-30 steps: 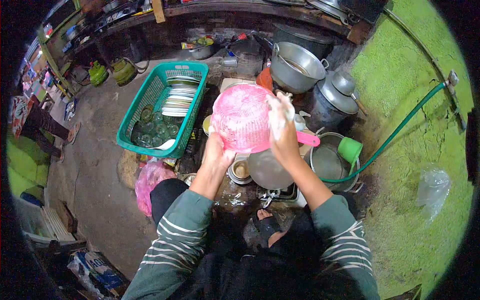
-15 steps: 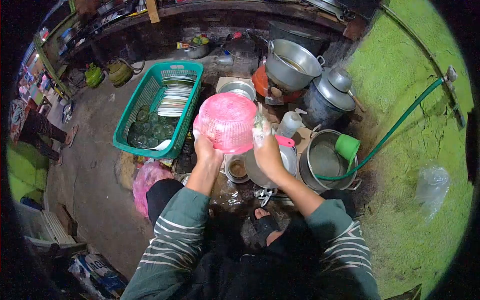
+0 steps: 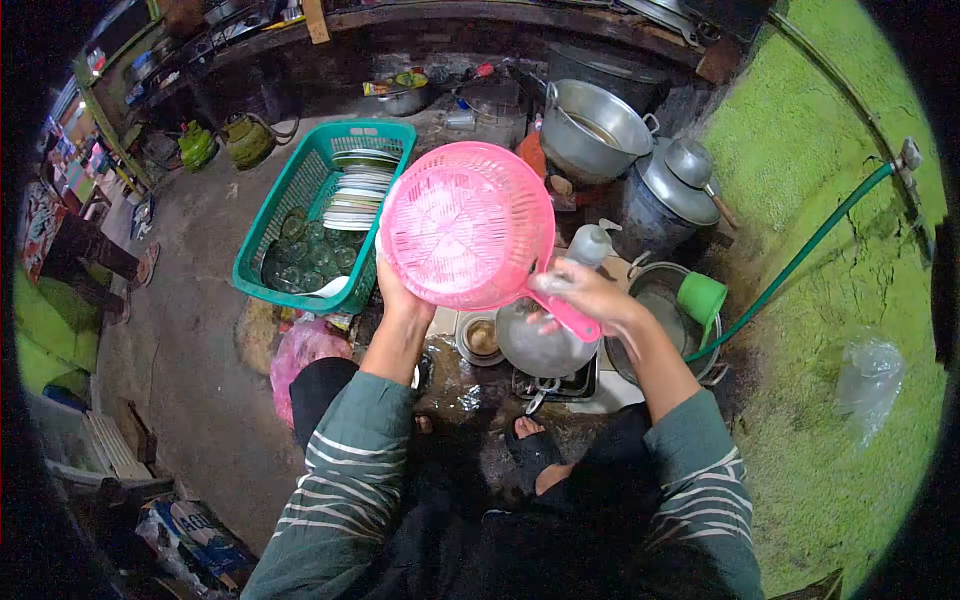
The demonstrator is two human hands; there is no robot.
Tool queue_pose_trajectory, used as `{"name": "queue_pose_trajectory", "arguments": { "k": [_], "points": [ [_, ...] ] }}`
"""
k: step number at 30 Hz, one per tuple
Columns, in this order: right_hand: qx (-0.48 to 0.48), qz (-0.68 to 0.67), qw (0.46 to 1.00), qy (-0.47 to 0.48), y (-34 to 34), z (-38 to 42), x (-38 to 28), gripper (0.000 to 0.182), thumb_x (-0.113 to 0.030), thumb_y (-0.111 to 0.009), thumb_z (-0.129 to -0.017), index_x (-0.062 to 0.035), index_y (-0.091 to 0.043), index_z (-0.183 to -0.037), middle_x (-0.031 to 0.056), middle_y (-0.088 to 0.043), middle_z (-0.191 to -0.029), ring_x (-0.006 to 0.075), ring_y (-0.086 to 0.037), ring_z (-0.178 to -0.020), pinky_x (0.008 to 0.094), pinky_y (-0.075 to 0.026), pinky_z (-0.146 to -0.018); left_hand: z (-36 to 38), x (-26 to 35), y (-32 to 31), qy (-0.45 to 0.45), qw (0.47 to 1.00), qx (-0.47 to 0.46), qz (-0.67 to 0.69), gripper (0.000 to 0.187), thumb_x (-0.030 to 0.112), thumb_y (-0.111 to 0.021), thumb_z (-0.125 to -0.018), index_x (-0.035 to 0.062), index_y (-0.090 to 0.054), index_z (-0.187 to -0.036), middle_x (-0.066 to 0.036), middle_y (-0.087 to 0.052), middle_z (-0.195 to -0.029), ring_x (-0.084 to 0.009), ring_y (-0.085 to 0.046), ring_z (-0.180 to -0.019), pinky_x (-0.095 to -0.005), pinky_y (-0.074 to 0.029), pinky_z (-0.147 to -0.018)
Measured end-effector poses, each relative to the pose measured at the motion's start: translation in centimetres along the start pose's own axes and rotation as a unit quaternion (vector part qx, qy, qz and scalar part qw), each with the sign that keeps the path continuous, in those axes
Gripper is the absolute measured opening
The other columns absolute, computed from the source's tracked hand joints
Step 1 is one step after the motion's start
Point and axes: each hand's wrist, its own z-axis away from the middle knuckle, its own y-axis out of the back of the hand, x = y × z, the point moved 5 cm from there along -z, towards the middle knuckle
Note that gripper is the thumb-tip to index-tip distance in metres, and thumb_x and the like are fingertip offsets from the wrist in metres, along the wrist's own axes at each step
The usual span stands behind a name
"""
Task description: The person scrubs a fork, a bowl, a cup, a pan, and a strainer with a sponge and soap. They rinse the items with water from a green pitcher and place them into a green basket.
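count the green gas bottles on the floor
2: both gas bottles stand at the upper left by the shelf, one bright green, one olive just to its right. More may be hidden in the dark.

Single head-worn fisheye view, looking steeply down, close over the hands, dark rounded corners

One pink plastic colander (image 3: 462, 228) is up in two hands, the left hand (image 3: 398, 292) and the right hand (image 3: 590, 297). One green basket (image 3: 290, 215) holds one stack of plates (image 3: 358, 192) and a number of glasses (image 3: 305, 255), too many overlapping to count. Two green gas cylinders (image 3: 222, 143) stand on the floor. There is one green cup (image 3: 700, 296), one green hose (image 3: 800, 258), one white squeeze bottle (image 3: 588, 244), one pink plastic bag (image 3: 300, 352), and at least four metal pots (image 3: 592, 125) with one lid (image 3: 672, 190).
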Motion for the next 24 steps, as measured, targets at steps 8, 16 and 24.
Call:
{"name": "queue_pose_trajectory", "arguments": {
  "k": [8, 16, 24],
  "points": [
    [-0.011, 0.204, 0.968, 0.144, -0.8, 0.7, -1.2, 0.031, -0.029, -0.054, -0.089, -0.0009, -0.058, -0.078, 0.0091, -0.055, -0.057, 0.0154, -0.057, -0.047, 0.0294, -0.046, -0.044, -0.2, -0.6, 1.4, 0.040, 0.999, 0.010, -0.001, 0.049, 0.039, -0.032, -0.095, 0.0033, -0.046, -0.126, -0.013, -0.055, -0.121, -0.0276, -0.056, -0.108, -0.0437, -0.046, -0.093],
    [0.013, 0.558, 0.823, 0.100, 3.7, 1.5, -0.4, 0.045, -0.051, -0.057, -0.078, -0.0082, -0.066, -0.084, 0.0145, -0.063, -0.070, 0.0315, -0.063, -0.068, 0.0421, -0.049, -0.063, -0.6, 3.3, 0.0, 0.104, 0.944, -0.060, -0.306, 0.050, 0.039, -0.047, -0.092, -0.0018, -0.051, -0.120, -0.013, -0.060, -0.113, -0.0210, -0.059, -0.101, -0.0350, -0.048, -0.088],
    [0.215, 0.275, 0.906, 0.240, 8.5, 0.7, -3.6, 0.032, -0.029, -0.073, -0.072, -0.0033, -0.058, -0.082, 0.0094, -0.059, -0.078, 0.0237, -0.057, -0.071, 0.0337, -0.045, -0.068, 2.1, 2.2, -2.9, 0.024, 0.919, -0.055, -0.391, 0.034, 0.036, -0.051, -0.092, 0.0031, -0.060, -0.091, 0.001, -0.058, -0.078, -0.0087, -0.053, -0.068, -0.0259, -0.044, -0.063]
  ]
}}
